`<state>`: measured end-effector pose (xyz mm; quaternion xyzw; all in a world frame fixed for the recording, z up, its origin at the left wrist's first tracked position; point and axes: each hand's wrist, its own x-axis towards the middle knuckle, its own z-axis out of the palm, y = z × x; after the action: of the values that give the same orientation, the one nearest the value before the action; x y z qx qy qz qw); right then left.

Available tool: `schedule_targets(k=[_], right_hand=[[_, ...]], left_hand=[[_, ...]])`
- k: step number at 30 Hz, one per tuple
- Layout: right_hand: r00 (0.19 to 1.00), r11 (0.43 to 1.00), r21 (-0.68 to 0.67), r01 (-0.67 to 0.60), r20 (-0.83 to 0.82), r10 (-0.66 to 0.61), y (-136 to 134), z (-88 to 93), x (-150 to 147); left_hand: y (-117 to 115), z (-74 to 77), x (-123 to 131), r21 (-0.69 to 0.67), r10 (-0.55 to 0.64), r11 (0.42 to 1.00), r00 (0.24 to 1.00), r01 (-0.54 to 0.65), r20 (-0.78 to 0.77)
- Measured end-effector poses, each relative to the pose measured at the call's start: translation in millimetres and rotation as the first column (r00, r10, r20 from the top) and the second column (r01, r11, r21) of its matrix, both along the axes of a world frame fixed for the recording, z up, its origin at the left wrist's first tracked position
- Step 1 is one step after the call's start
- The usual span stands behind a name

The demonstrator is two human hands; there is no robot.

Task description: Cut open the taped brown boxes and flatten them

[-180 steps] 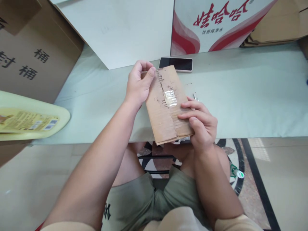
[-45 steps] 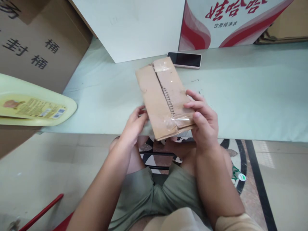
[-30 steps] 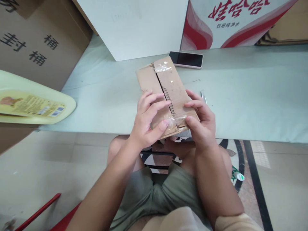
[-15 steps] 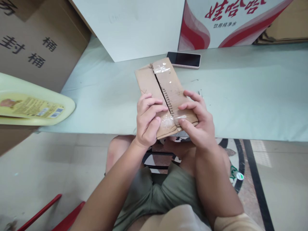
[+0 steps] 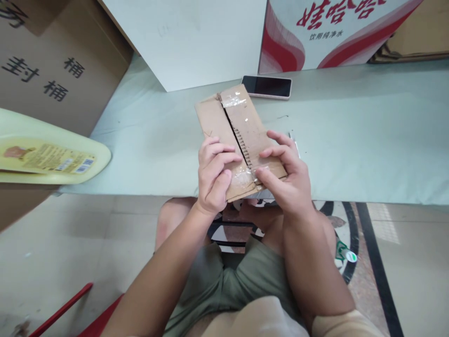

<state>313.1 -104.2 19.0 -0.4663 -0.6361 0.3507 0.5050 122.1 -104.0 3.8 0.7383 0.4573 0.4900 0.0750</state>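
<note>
A small flat cardboard box (image 5: pixel 213 114) is tilted at the near edge of the table, its long seam split open between strips of clear tape (image 5: pixel 234 99). Torn notches run along one side of the seam. My left hand (image 5: pixel 214 175) grips the box's near left side, fingers lying across the top and thumb on the taped near end. My right hand (image 5: pixel 289 173) holds the near right corner. Its thumb presses on the tape by the seam, and its index finger rests on the top. The box's underside is hidden.
A phone (image 5: pixel 266 87) lies just beyond the box on the pale green tabletop (image 5: pixel 351 135). Behind stand a white panel (image 5: pixel 196 42) and a red-and-white carton (image 5: pixel 315 51). At left are a yellow bottle (image 5: pixel 52 157) and a large brown carton (image 5: pixel 94 61).
My right thumb has slid slightly left along the tape toward the seam. Both hands keep their hold, and the box stays in nearly the same place.
</note>
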Motion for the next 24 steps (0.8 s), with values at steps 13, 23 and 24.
schedule_targets(k=[13, 23, 24], right_hand=[[0.999, 0.999, -0.004, 0.035, -0.037, -0.035, -0.3, -0.8, -4.7], [0.999, 0.997, -0.076, 0.021, -0.047, -0.025, -2.0, 4.2, -6.3], [0.998, 0.996, -0.088, 0.011, -0.055, -0.015, -2.6, 5.1, -6.2]], left_hand=[[0.8, 1.2, 2.9, 0.035, -0.059, 0.998, 0.996, 0.057, 0.069], [0.9, -1.3, 3.0, 0.019, 0.009, 1.0, 1.0, -0.009, 0.0], [1.0, -1.7, 3.1, 0.021, 0.007, 1.0, 1.0, -0.007, 0.007]])
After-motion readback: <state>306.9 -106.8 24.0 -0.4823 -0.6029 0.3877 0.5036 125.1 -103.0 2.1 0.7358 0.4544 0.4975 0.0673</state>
